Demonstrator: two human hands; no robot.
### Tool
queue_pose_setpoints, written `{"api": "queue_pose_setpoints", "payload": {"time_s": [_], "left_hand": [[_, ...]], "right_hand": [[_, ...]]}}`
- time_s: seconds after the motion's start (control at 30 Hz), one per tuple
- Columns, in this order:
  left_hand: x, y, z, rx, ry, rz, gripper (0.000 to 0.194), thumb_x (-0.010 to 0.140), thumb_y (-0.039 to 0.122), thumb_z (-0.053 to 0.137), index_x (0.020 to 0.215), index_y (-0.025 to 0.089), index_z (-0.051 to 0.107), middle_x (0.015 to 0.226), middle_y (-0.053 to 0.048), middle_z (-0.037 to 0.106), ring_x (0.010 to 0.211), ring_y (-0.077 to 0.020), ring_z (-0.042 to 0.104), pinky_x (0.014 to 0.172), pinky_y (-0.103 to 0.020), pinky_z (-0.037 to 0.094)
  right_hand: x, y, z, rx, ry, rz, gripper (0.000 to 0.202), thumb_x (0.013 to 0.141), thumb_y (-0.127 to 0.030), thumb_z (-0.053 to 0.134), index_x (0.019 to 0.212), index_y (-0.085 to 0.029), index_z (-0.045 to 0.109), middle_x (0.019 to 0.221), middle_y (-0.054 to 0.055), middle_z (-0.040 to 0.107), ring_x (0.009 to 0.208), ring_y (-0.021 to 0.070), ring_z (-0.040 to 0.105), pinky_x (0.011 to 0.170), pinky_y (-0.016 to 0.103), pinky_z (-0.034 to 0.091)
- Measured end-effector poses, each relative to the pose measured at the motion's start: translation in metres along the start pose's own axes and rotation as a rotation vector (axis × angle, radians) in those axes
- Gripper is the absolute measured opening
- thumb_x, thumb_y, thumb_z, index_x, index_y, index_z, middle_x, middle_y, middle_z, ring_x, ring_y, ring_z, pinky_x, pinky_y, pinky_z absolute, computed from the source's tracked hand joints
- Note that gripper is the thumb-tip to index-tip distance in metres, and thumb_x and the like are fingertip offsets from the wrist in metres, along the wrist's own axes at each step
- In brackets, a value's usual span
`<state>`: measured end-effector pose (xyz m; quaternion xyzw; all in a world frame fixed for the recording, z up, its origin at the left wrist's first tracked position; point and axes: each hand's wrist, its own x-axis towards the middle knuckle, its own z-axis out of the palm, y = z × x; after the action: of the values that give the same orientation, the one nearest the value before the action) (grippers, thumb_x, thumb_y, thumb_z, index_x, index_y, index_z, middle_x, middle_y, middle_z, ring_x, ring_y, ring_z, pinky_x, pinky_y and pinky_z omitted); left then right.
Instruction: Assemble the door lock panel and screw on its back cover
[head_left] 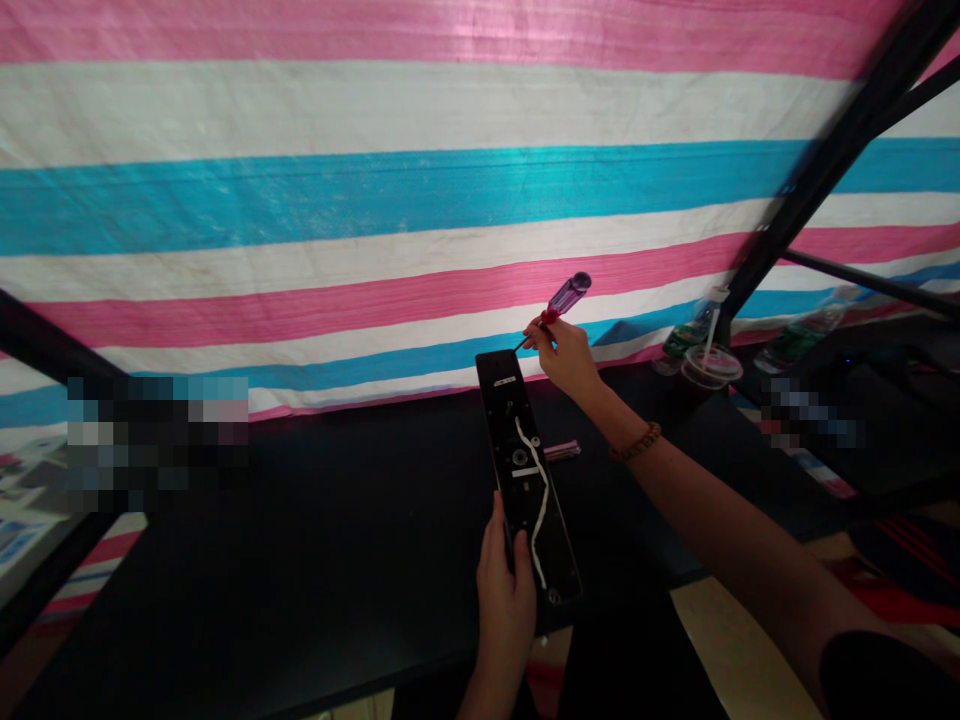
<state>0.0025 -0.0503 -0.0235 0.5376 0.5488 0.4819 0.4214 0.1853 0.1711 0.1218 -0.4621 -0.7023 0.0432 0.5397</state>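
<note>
My left hand (508, 590) grips the near part of a long black device panel (536, 520), thumb on its face and fingers along its left edge. A white cable runs down the panel's face, past small round fittings and white labels. My right hand (564, 355) pinches a screwdriver (568, 294) low, by its shaft and the base of its clear purple-red handle. The handle points up and to the right, and the tip meets the panel's far right corner. Whether a screw sits under the tip is too small to tell.
On the black table (315, 540), a small pinkish item (562, 450) lies right of the panel. A lidded cup with a straw (709, 368) and a plastic bottle (684, 335) stand at the back right. Striped sheeting (375, 200) hangs behind, with a dark metal frame (810, 190) at the right.
</note>
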Motion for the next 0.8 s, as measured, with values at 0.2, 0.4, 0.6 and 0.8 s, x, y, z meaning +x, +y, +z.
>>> {"api": "queue_pose_setpoints", "payload": {"time_s": [0.2, 0.4, 0.6, 0.8], "left_hand": [[-0.001, -0.004, 0.002, 0.002, 0.003, 0.02, 0.055, 0.1, 0.037, 0.048, 0.152, 0.019, 0.046, 0.158, -0.013, 0.047, 0.148, -0.026, 0.042, 0.122, -0.042, 0.034], [0.0, -0.009, 0.002, 0.022, -0.005, 0.04, 0.054, 0.102, 0.035, 0.046, 0.153, 0.018, 0.044, 0.158, -0.013, 0.047, 0.148, -0.0253, 0.042, 0.121, -0.043, 0.036], [0.0, -0.011, 0.002, 0.038, 0.005, 0.054, 0.054, 0.103, 0.035, 0.045, 0.154, 0.017, 0.043, 0.16, -0.015, 0.043, 0.148, -0.027, 0.042, 0.122, -0.047, 0.034], [0.0, -0.011, 0.003, 0.031, 0.006, 0.059, 0.054, 0.103, 0.034, 0.046, 0.154, 0.018, 0.043, 0.161, -0.015, 0.043, 0.149, -0.0281, 0.039, 0.122, -0.047, 0.036]], "right_hand": [[0.002, 0.0, 0.001, 0.013, 0.007, -0.029, 0.018, 0.099, -0.028, 0.05, 0.088, -0.02, 0.061, 0.073, 0.004, 0.072, 0.069, 0.0192, 0.072, 0.069, 0.034, 0.055], [0.007, 0.002, 0.004, 0.01, 0.009, -0.038, 0.02, 0.1, -0.03, 0.049, 0.086, -0.021, 0.06, 0.072, 0.002, 0.071, 0.066, 0.0165, 0.071, 0.067, 0.031, 0.056], [0.01, -0.002, 0.005, 0.001, -0.003, -0.057, 0.017, 0.099, -0.027, 0.051, 0.086, -0.021, 0.06, 0.071, 0.002, 0.07, 0.065, 0.0162, 0.071, 0.066, 0.03, 0.055], [0.011, -0.005, 0.005, -0.018, -0.005, -0.066, 0.016, 0.097, -0.024, 0.053, 0.084, -0.02, 0.06, 0.071, 0.002, 0.07, 0.064, 0.0166, 0.071, 0.067, 0.03, 0.054]]}}
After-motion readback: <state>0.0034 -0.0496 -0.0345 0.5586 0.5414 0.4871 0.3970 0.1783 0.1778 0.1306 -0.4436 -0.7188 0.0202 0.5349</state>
